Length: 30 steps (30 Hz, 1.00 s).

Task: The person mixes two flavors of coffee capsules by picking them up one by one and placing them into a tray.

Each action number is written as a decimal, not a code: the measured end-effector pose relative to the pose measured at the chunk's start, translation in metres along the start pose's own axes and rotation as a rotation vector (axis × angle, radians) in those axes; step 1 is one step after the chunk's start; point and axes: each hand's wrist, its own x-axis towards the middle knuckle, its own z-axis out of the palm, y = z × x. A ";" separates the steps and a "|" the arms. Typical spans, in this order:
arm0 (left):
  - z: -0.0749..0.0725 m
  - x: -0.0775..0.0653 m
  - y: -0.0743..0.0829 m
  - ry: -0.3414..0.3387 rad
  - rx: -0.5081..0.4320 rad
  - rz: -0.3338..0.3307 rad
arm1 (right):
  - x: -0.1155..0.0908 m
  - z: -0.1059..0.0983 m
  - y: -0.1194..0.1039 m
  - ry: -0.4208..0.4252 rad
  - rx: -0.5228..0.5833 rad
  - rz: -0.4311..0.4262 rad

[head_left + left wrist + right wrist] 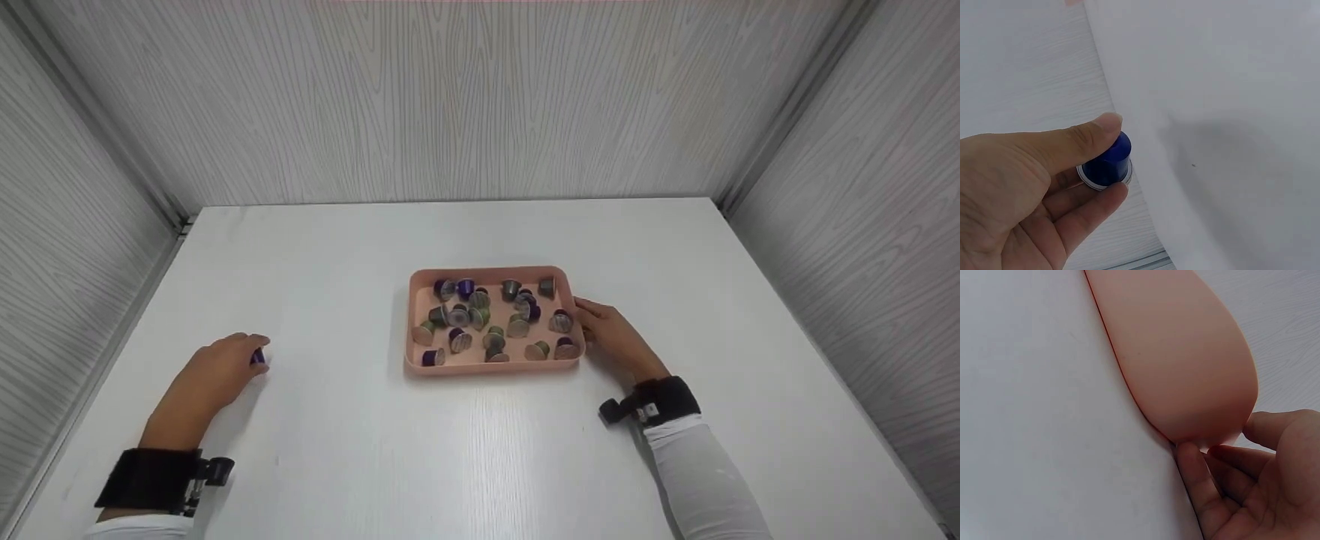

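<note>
My left hand (221, 369) is over the left part of the table, pinching a dark blue-purple coffee capsule (1109, 164) between thumb and fingers. In the left wrist view the capsule's narrow domed end points up and its pale rim faces down. At mid-table lies a shallow pink tray (491, 368) with several coffee capsules (460, 340) scattered inside, purple, green and dark grey, many tipped on their sides. My right hand (619, 339) grips the tray's right end. In the right wrist view its thumb is at the rim and its fingers touch the outer wall (1185, 360) low down.
The white tabletop (337, 450) extends around the tray on all sides. Pale wood-grain panels enclose it at the back (450, 105), the left (67, 225) and the right (847, 225). A black band with a small camera (660, 401) is on each wrist.
</note>
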 end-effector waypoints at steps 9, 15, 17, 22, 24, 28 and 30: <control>-0.004 0.024 0.024 0.043 -0.003 0.045 | 0.003 0.001 0.005 0.011 -0.008 -0.021; -0.004 0.041 0.043 0.058 0.026 0.071 | 0.002 0.001 0.004 0.008 -0.001 -0.034; -0.004 0.047 0.050 0.055 0.028 0.073 | 0.003 0.000 0.004 0.004 0.001 -0.035; -0.004 0.062 0.067 0.041 0.009 0.086 | 0.003 0.001 0.003 0.004 -0.004 -0.014; -0.004 0.068 0.073 0.044 0.002 0.093 | 0.003 0.001 0.003 0.003 0.002 -0.006; -0.004 0.080 0.085 0.049 -0.011 0.100 | 0.003 0.001 0.002 0.002 0.017 -0.002; -0.003 0.086 0.091 0.043 -0.014 0.101 | 0.003 0.001 0.003 -0.003 0.021 -0.003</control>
